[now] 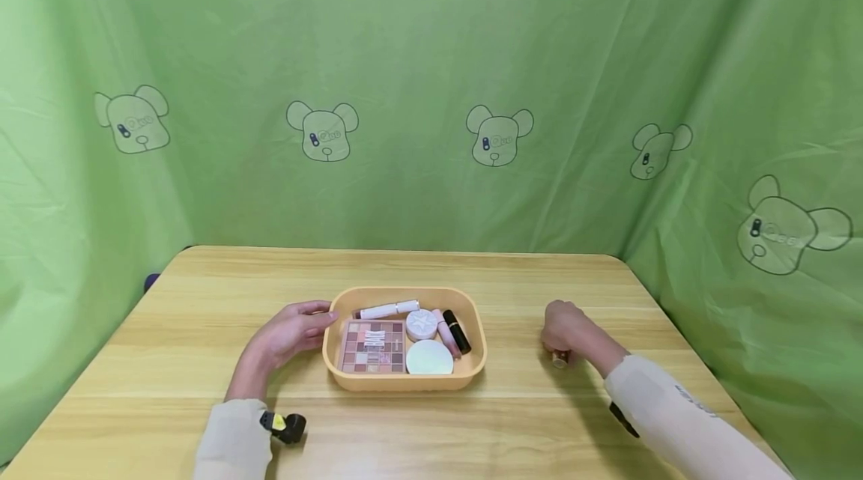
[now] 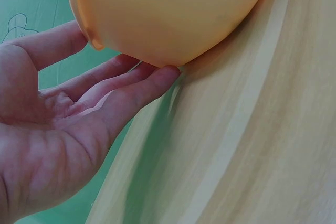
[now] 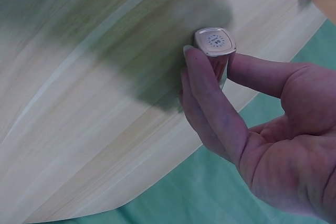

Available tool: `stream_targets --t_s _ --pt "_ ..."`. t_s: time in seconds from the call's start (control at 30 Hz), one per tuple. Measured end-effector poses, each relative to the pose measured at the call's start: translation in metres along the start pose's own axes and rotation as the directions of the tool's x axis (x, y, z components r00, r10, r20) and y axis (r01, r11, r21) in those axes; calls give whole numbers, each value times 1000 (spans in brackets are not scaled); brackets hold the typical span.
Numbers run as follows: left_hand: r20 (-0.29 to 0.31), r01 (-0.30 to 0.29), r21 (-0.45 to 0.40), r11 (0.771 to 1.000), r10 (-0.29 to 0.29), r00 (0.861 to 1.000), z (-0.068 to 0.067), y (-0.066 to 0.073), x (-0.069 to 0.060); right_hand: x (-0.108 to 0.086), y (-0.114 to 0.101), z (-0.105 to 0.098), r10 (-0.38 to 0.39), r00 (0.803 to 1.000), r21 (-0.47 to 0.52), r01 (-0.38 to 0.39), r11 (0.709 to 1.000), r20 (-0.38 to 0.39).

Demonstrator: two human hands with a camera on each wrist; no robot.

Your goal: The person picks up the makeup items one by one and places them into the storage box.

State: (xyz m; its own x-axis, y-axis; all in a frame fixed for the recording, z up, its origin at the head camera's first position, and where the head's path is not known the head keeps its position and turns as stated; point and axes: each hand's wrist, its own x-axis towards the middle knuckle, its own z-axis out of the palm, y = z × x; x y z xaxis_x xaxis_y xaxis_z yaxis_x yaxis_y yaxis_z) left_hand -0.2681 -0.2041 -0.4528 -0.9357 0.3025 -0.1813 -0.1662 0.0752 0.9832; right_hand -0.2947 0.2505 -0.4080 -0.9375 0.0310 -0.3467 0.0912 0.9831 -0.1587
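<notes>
An orange plastic basket [image 1: 431, 383] stands on the table. In the head view, my left hand [image 1: 293, 334] holds its left side, thumb over the rim; the left wrist view shows the fingers of the left hand [image 2: 79, 108] against the outer wall. Off to the basket's right, my right hand [image 1: 566, 326] grips a lipstick tube [image 1: 559, 360]. Its squared, rose-gold end with a small printed label faces the right wrist camera, where the lipstick tube [image 3: 215, 41] sits between the thumb and fingers of the right hand [image 3: 252, 124]. The rest of the tube is mostly hidden.
Inside the basket lie an eyeshadow palette [image 1: 373, 347], a white tube [image 1: 389, 309], a round star-topped case [image 1: 421, 324], a white compact [image 1: 429, 358], a pink tube [image 1: 447, 334] and a black lipstick [image 1: 457, 332]. Green curtain [image 1: 404, 195] surrounds the wooden table [image 1: 512, 427].
</notes>
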Motion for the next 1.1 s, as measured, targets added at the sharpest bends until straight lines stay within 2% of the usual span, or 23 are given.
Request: stream_targets --t_s 0.6,0.8,1.1 --pt "3 -1 -2 1000 1 1000 0 0 -1 0 5 -2 -41 999 49 42 998 -17" --pt "2 0 -1 1000 0 1000 0 1 0 -5 3 -7 -100 992 104 107 989 -74" --pt "-7 5 1 1000 -5 1000 -1 -1 1 -5 -3 -8 -199 965 107 219 970 -172"
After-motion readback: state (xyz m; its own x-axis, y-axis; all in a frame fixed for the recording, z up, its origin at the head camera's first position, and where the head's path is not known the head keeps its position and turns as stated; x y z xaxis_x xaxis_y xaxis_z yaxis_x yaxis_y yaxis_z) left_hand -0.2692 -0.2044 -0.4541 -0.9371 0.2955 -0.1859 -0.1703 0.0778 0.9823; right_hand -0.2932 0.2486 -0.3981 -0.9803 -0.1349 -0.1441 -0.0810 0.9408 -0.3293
